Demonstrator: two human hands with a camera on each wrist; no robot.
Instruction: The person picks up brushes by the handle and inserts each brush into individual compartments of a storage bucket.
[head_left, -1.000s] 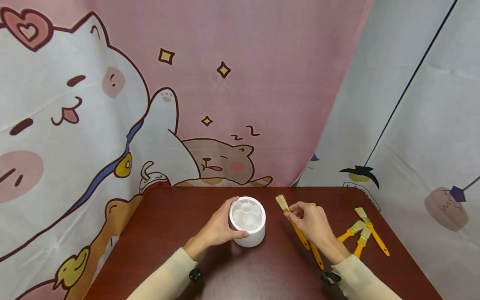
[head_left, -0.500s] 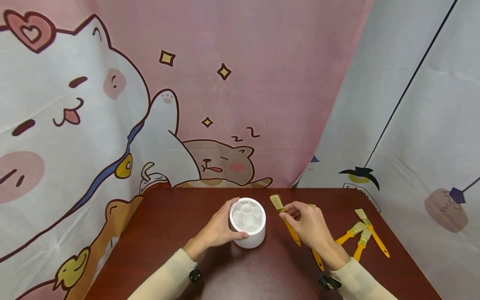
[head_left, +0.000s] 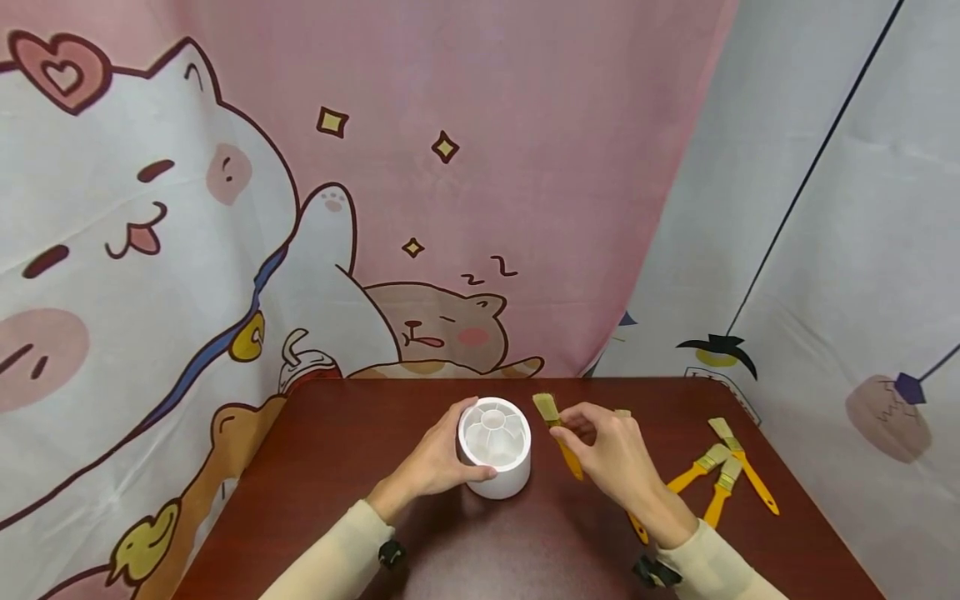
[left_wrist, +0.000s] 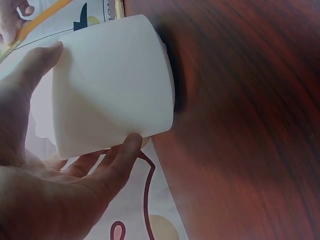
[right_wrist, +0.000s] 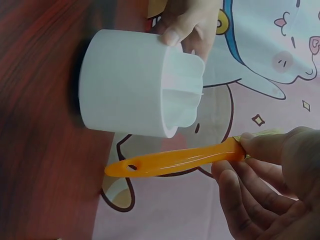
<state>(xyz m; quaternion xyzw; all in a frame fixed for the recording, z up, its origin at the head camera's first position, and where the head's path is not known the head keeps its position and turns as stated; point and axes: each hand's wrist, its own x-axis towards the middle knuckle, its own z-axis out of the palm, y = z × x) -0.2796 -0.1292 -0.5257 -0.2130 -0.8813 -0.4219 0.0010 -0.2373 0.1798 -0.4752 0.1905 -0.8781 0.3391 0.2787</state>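
Observation:
My left hand (head_left: 435,458) grips a white round holder (head_left: 504,485) around its side, thumb at the near rim. The holder stands upright on the table, and its inside is divided into compartments around a small central ring. To its right, my right hand (head_left: 613,454) pinches a paintbrush (head_left: 570,461) by the metal band. This brush has pale bristles pointing up and an orange handle (right_wrist: 185,160) hanging downward. In the right wrist view the handle is apart from the holder (right_wrist: 125,82). The left wrist view shows my fingers against the holder's smooth wall (left_wrist: 112,85).
On the right of the dark red table (head_left: 345,467) lie several more paintbrushes, among them one (head_left: 744,468) farthest right. Another brush (head_left: 637,527) lies partly hidden under my right forearm. A printed cloth (head_left: 570,208) hangs behind the table.
My right hand has moved left with the paintbrush, bringing it nearer the holder, and the brush's handle is off the table pile. My left hand and the holder have stayed put.

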